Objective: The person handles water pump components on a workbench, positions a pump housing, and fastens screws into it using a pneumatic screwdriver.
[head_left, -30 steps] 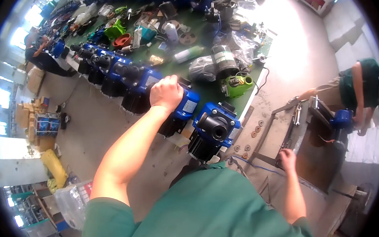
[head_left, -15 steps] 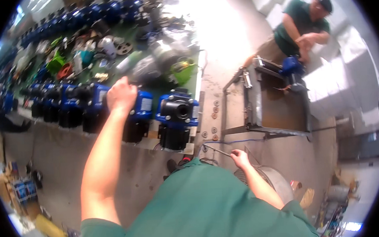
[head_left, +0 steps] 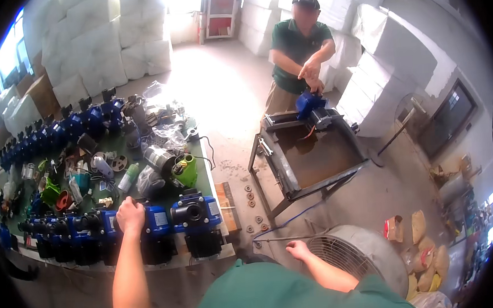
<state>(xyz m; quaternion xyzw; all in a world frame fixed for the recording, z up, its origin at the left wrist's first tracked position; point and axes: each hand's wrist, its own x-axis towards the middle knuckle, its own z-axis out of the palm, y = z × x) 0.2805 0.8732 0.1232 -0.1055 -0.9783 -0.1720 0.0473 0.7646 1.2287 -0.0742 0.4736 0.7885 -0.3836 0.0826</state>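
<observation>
Long green-topped desk (head_left: pixel 206 182) running along the left, crowded with parts. Stacked white blocks (head_left: pixel 104 44) behind it along the far wall. Rusty metal trough on legs (head_left: pixel 314 158) standing on the concrete floor off the desk's right edge, with a blue motor unit (head_left: pixel 309 104) on its far rim under the two hands of another person in a green shirt (head_left: pixel 296 43). Round wire-guarded fan (head_left: pixel 354 252) on the floor at lower right, sacks and bags beyond it.

Row of blue-and-black valve actuators (head_left: pixel 70 229) lined up along the desk's near edge; a second row (head_left: pixel 58 129) along the far edge. Last unit of the near row, a blue actuator with a round black port (head_left: pixel 196 213), sitting at the near right corner. Next to it, blue actuator (head_left: pixel 156 221) under the left hand (head_left: pixel 130 213): fist clenched, pressed down on the unit's top at its left side, whether gripping something small there not clear. Green plastic cylinder (head_left: pixel 188 169), shiny metal fittings and clear bags in the middle of the desk.

Right hand (head_left: pixel 298 248) low beside the fan's rim, fingers loosely curled, touching a thin rod or wire (head_left: pixel 274 240) that lies just above the floor; hold on it not certain. Small rusty rings (head_left: pixel 251 196) scattered on the floor between desk and trough.
</observation>
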